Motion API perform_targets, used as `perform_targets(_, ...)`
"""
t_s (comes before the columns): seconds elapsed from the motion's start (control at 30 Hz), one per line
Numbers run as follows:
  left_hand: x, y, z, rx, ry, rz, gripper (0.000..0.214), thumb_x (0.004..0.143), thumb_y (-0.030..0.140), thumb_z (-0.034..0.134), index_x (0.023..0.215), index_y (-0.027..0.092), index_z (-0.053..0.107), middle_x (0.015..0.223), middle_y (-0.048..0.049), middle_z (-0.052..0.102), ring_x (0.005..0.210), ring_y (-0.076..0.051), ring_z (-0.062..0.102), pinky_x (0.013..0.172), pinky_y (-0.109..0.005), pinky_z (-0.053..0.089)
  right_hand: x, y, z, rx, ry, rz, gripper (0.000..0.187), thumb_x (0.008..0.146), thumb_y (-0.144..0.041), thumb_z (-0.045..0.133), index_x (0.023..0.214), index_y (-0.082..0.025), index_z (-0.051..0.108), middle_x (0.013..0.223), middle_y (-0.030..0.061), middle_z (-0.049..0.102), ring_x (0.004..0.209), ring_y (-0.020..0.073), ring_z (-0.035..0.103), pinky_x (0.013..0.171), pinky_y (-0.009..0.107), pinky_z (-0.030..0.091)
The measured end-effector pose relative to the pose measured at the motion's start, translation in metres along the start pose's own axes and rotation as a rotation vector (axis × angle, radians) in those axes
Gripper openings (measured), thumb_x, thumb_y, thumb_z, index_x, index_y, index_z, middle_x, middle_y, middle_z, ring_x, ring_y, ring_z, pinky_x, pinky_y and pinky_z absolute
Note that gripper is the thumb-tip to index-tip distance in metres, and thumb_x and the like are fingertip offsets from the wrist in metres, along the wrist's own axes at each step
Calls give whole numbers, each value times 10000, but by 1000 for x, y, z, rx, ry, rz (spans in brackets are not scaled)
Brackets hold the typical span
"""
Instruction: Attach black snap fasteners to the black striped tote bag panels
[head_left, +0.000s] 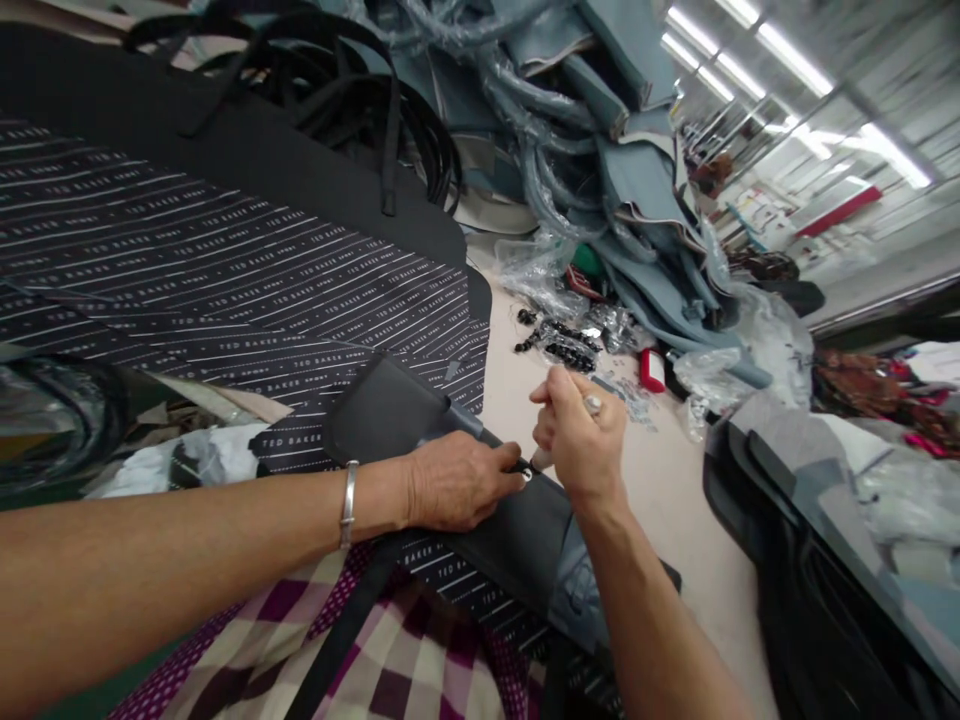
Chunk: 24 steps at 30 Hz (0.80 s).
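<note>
A black bag panel with a narrow strap across it lies in front of me. My left hand, with a silver bangle on its wrist, rests on the panel. Its fingertips pinch a small black fitting with a shiny ring-like part on the strap. Close against that fitting, my right hand is closed in a fist. Something pale shows between its fingers, but what it grips is mostly hidden. Striped black lining printed with white lettering lies under the panel.
Large black lined pieces cover the left, with black straps heaped behind. Blue-grey bag parts are piled at the back. Small black fittings, plastic wrap and a red object lie ahead; dark panels stand at right.
</note>
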<state>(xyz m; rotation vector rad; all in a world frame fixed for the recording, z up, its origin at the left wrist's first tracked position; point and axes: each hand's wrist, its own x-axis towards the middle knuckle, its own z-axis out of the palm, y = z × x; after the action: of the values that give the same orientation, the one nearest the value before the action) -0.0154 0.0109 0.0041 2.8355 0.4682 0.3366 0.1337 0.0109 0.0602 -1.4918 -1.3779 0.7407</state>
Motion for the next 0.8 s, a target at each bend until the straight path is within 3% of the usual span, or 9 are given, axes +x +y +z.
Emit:
perform_targets(0.23,1,-1,6,-42,1,5,245,868,222,541,1090,173,632,961,-77,675,689,-225,675,510,-336,512,18,0,35,-209,-177,74,407,886,-460,520,602,-179,599,418,-67,413,409,95,380,445,244,272)
perform_targets(0.43,3,-5,18,-53,43,39,225,845,157,535,1038,146,651,905,-109,719,798,-255,680,662,-360,547,10,-9,41,-384,-296,-3,388,896,-360,495,561,-180,573,490,-31,519,480,103,448,499,242,303)
perform_targets(0.63,1,-3,12,-48,53,-1,191,857,210,526,1001,175,647,876,-89,706,629,-246,668,482,-345,502,-1,-8,20,-265,-206,-5,404,911,-419,515,604,-171,602,433,-63,392,417,87,352,442,242,268)
perform_targets(0.73,-1,-2,4,-59,71,-25,182,840,213,549,999,168,626,861,-65,693,630,-235,665,464,-334,502,-1,-9,0,52,-47,97,385,891,-466,562,634,-180,573,401,-103,308,350,65,257,370,217,218)
perform_targets(0.8,-2,-1,2,-64,94,-37,150,826,199,556,960,157,607,851,-62,690,636,-230,665,484,-336,514,-2,-11,-11,265,101,55,339,872,-446,603,662,-183,560,397,-125,277,332,51,218,350,193,214)
